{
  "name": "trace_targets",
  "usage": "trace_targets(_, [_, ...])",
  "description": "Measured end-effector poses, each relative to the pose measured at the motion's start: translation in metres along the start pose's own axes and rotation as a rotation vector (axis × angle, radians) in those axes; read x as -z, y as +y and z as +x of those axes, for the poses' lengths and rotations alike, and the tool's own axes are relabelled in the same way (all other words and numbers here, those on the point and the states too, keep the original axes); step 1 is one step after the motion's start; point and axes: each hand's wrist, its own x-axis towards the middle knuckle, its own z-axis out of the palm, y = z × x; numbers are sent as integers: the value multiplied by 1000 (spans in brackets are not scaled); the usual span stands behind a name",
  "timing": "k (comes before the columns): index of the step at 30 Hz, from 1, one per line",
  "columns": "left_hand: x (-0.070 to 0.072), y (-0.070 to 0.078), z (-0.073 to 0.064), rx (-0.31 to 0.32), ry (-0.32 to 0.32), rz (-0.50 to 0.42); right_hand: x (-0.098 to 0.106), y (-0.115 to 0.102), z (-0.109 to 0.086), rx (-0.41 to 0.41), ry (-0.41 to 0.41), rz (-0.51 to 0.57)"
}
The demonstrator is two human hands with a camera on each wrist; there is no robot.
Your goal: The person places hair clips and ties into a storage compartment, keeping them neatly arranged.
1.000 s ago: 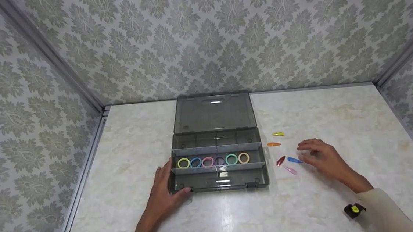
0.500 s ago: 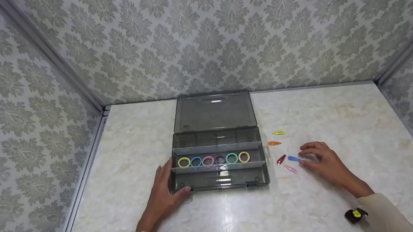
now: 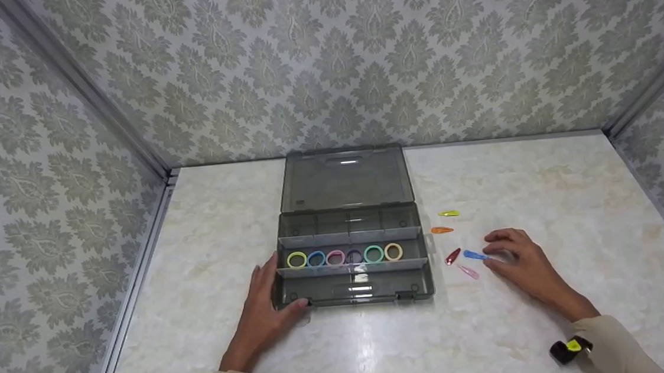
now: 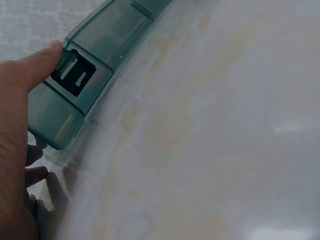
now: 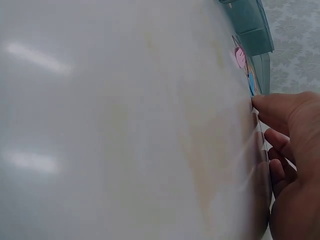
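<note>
A grey see-through plastic storage box (image 3: 351,286) stands with its lid folded back. My left hand (image 3: 265,310) holds its front left corner, thumb on the front wall by a latch and fingers along the left side. In the left wrist view the thumb (image 4: 42,65) touches the box's front. Right of the box, my right hand (image 3: 522,263) pinches the end of a blue hair clip (image 3: 475,254) between thumb and fingers, low over the table. Close by lie a dark red hair clip (image 3: 452,256) and a pink hair clip (image 3: 468,272).
Orange (image 3: 442,230) and yellow (image 3: 448,213) hair clips lie farther back, right of the box. Several coloured hair ties (image 3: 374,254) line its middle compartment. The lid (image 3: 346,179) reaches back close to the patterned wall (image 3: 340,61). Bare marble-patterned tabletop (image 3: 222,219) shows on the left.
The right hand has moved slightly down and closed its thumb and fingers on the end of the blue hair clip, which has turned a little. The left hand stays on the box.
</note>
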Motion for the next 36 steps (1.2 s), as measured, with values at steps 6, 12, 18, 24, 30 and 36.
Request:
trace_targets(6, [1, 1, -1, 9, -8, -3, -3, 1, -2, -29, 27, 4])
trace_targets(12, [1, 1, -1, 3, -5, -5, -4, 0, -2, -41, 46, 2])
trace_targets(18, [1, 1, -1, -9, 1, -7, -6, -1, -2, -20, 59, 7])
trace_targets(24, [0, 0, -2, -23, 5, -22, -6, -2, -1, -14, 58, -3])
trace_targets(30, [0, -1, -1, -36, 6, -22, -5, -5, 0, -19, 53, -9])
trace_targets(36, [0, -1, -1, -32, 4, -18, -3, -6, 2, -45, 46, 0])
